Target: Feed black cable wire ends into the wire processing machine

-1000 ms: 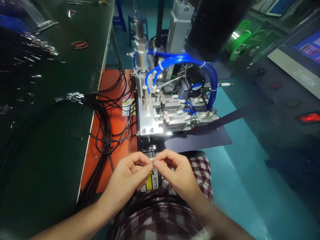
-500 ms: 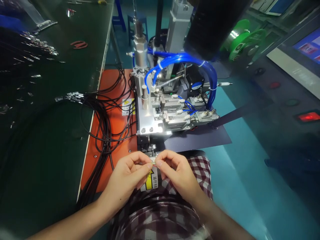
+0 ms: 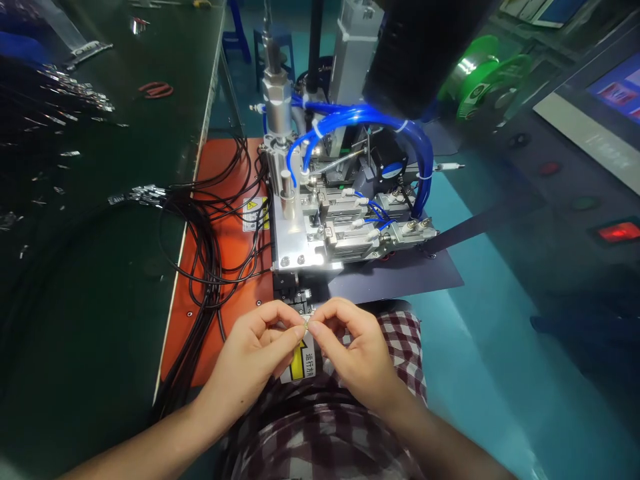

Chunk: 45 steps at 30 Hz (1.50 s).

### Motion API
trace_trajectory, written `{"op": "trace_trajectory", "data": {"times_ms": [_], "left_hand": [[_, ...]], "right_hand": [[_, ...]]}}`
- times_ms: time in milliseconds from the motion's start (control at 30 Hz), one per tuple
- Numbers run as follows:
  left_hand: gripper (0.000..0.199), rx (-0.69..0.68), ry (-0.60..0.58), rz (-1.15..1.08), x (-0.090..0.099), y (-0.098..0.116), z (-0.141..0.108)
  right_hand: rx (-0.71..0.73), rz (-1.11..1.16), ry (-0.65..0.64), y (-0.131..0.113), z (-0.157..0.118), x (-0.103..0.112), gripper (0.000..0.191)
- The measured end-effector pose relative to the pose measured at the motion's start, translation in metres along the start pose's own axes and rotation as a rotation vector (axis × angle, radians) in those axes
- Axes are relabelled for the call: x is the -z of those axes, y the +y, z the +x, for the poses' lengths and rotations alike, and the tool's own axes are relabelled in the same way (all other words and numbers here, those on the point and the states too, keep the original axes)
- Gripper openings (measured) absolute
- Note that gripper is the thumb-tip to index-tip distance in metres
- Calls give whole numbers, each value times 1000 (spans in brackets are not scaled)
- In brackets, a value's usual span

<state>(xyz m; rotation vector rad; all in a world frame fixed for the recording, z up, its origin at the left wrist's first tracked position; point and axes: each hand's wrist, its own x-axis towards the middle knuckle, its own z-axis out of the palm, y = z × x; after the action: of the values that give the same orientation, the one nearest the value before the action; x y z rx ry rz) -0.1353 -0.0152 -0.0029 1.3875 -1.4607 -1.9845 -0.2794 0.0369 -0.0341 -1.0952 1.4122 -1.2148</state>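
Note:
My left hand (image 3: 265,343) and my right hand (image 3: 353,340) meet fingertip to fingertip, just in front of the machine's near edge. Both are pinched closed around something tiny between them, with a hint of green; the fingers hide most of it. Beneath them lies a white label with a yellow arrow (image 3: 297,363). Right beyond the fingertips is a small black metal block (image 3: 293,293) at the front of the machine (image 3: 305,247).
Black cables (image 3: 213,267) run over an orange plate (image 3: 240,253) on the left, their silvery ends (image 3: 145,195) on the dark green table (image 3: 125,267). Red-handled pliers (image 3: 156,89) lie further back. Blue tubes (image 3: 360,117) arch over the machine. A green spool (image 3: 480,80) stands back right.
The fingertips of my right hand have shifted slightly left and up, closer against my left fingertips. Less of the tiny piece shows between them.

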Motion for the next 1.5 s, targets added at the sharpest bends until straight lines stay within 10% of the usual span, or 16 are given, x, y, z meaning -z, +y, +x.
{"op": "trace_trajectory", "data": {"times_ms": [200, 433, 567, 867, 1500], "left_hand": [[8, -436, 126, 352, -2, -10, -5], [27, -54, -38, -8, -1, 0, 0], [31, -9, -56, 154, 5, 6, 3], [27, -660, 38, 1028, 34, 2, 24], [40, -779, 67, 1267, 38, -9, 29]], "right_hand": [[-253, 340, -154, -1, 3, 4, 25], [-195, 186, -135, 0, -2, 5, 22], [-206, 175, -132, 5, 12, 13, 22], [-280, 202, -158, 25, 50, 22, 23], [-333, 164, -160, 28, 51, 18, 23]]}}
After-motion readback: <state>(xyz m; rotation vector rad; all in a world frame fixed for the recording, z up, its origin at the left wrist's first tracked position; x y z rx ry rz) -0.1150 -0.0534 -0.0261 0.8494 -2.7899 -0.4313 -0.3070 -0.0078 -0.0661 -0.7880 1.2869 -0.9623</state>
